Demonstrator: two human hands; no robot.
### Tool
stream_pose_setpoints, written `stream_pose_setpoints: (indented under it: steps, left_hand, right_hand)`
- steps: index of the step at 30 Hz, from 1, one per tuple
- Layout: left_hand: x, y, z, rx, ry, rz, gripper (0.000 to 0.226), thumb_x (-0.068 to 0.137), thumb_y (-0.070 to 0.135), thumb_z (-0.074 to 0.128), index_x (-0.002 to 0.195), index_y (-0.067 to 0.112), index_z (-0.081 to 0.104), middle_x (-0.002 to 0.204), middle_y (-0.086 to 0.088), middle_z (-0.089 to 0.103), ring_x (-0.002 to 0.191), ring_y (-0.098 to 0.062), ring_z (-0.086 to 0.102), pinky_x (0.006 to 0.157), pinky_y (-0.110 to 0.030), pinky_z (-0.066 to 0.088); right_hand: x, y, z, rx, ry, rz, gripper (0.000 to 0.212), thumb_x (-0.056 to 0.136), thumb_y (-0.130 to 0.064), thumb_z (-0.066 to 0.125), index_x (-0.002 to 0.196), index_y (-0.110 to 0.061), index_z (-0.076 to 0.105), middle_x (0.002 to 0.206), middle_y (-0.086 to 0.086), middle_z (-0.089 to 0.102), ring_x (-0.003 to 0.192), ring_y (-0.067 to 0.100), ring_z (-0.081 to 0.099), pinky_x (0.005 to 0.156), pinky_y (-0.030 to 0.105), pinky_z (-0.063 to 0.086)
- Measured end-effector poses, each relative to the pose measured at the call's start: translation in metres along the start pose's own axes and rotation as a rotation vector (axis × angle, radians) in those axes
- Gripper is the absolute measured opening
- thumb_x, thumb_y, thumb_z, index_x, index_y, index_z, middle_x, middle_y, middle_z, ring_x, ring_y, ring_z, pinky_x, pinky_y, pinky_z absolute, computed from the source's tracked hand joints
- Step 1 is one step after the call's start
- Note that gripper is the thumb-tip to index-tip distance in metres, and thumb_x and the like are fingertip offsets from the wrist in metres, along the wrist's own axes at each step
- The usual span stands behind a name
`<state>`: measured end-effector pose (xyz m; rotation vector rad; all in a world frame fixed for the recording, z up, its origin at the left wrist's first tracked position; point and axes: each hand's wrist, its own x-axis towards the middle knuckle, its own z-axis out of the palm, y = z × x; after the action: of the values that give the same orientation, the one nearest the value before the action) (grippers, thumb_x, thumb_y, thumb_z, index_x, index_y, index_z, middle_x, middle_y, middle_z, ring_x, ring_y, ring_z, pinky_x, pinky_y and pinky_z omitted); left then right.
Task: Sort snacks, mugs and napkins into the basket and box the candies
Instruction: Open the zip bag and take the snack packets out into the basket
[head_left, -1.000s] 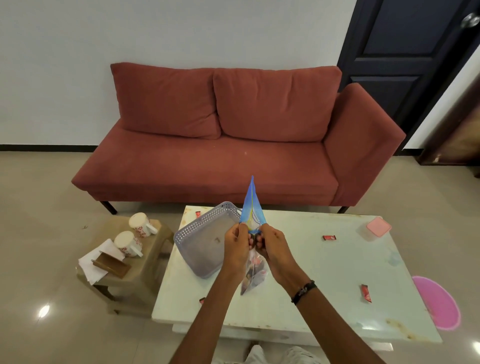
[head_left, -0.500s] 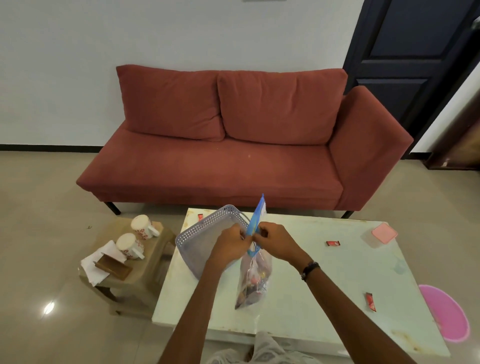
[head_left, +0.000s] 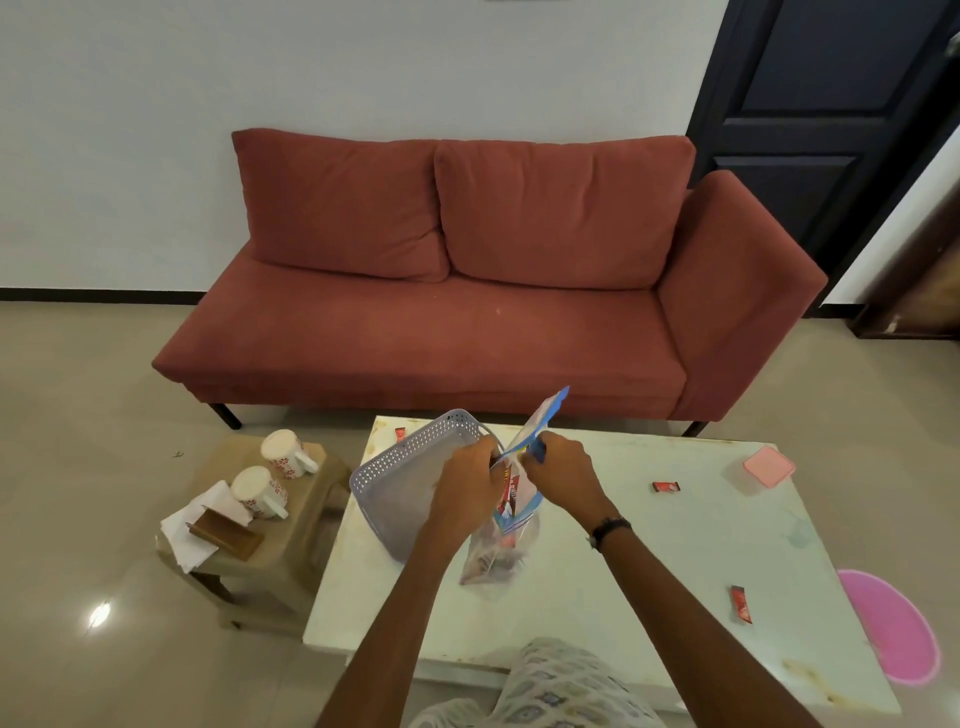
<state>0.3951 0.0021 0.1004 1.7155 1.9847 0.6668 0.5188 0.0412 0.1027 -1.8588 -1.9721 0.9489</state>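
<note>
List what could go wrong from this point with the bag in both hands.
1. Both the left hand and the right hand pinch only the top of the clear snack bag. Its weight hangs low, so the grip may slip or the bag may tear.
2. The grey basket sits close beside the left hand, so a swing could knock it.
3. The two mugs stand near the stool's edge and could get bumped later.

Both hands pinch the top of a clear snack bag (head_left: 501, 545) over the tabletop (head_left: 649, 561): left hand (head_left: 467, 486), right hand (head_left: 561, 475). A grey basket (head_left: 395, 483) sits near the tabletop's left edge, candies (head_left: 666, 487) toward its right.
</note>
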Motion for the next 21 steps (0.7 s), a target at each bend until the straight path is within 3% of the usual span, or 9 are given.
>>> stream_pose_setpoints:
  steps: [3, 7, 11, 15, 19, 21]
  left_hand:
    - [-0.002, -0.009, -0.001, 0.178, -0.001, -0.013, 0.023, 0.095, 0.026, 0.045, 0.097, 0.008, 0.059, 0.092, -0.009, 0.067, 0.082, -0.023, 0.064, 0.069, -0.029, 0.049]
    - [0.003, -0.007, -0.001, 0.294, 0.010, 0.053, 0.020, 0.093, 0.017, 0.046, 0.110, 0.010, 0.056, 0.107, -0.010, 0.067, 0.094, -0.027, 0.064, 0.082, -0.035, 0.052]
    - [0.004, -0.009, -0.004, 0.203, 0.063, 0.007, 0.018, 0.094, 0.014, 0.043, 0.102, 0.006, 0.056, 0.106, -0.013, 0.065, 0.096, -0.030, 0.061, 0.076, -0.036, 0.045]
    - [0.003, -0.020, -0.003, 0.114, 0.075, 0.004, 0.013, 0.093, 0.011, 0.044, 0.090, 0.005, 0.055, 0.099, -0.014, 0.064, 0.092, -0.033, 0.059, 0.072, -0.037, 0.040]
    - [-0.002, -0.013, 0.006, 0.094, 0.055, 0.075, 0.013, 0.092, 0.014, 0.047, 0.087, 0.006, 0.056, 0.091, -0.015, 0.065, 0.084, -0.033, 0.060, 0.065, -0.036, 0.039]
    - [-0.004, -0.015, 0.006, 0.147, 0.073, 0.093, 0.016, 0.094, 0.019, 0.045, 0.090, 0.008, 0.056, 0.091, -0.013, 0.066, 0.082, -0.031, 0.062, 0.065, -0.036, 0.044]
  right_hand:
    - [0.002, -0.006, 0.003, -0.021, 0.005, -0.091, 0.039, 0.086, -0.012, 0.055, 0.055, -0.021, 0.033, 0.059, -0.004, 0.042, 0.067, 0.022, 0.048, 0.050, 0.020, 0.028]
    - [-0.007, -0.009, 0.014, -0.033, -0.061, -0.184, 0.016, 0.091, -0.019, 0.055, 0.078, -0.011, 0.059, 0.079, 0.008, 0.063, 0.068, 0.018, 0.052, 0.062, 0.021, 0.038]
    - [-0.013, 0.006, 0.002, -0.078, 0.002, -0.099, 0.016, 0.088, -0.020, 0.056, 0.075, -0.012, 0.051, 0.084, 0.010, 0.067, 0.075, 0.027, 0.063, 0.066, 0.031, 0.048]
    - [-0.019, 0.022, -0.009, -0.204, 0.008, -0.006, 0.016, 0.086, -0.024, 0.056, 0.076, -0.012, 0.054, 0.093, 0.014, 0.069, 0.082, 0.030, 0.063, 0.068, 0.032, 0.044]
    - [-0.011, 0.005, -0.002, -0.126, 0.061, -0.035, 0.026, 0.089, -0.031, 0.058, 0.100, -0.008, 0.061, 0.102, 0.011, 0.067, 0.094, 0.031, 0.062, 0.074, 0.032, 0.046]
    - [-0.009, -0.004, 0.001, -0.093, 0.094, -0.091, 0.018, 0.091, -0.022, 0.055, 0.091, -0.005, 0.060, 0.094, 0.014, 0.067, 0.085, 0.031, 0.061, 0.067, 0.032, 0.043]
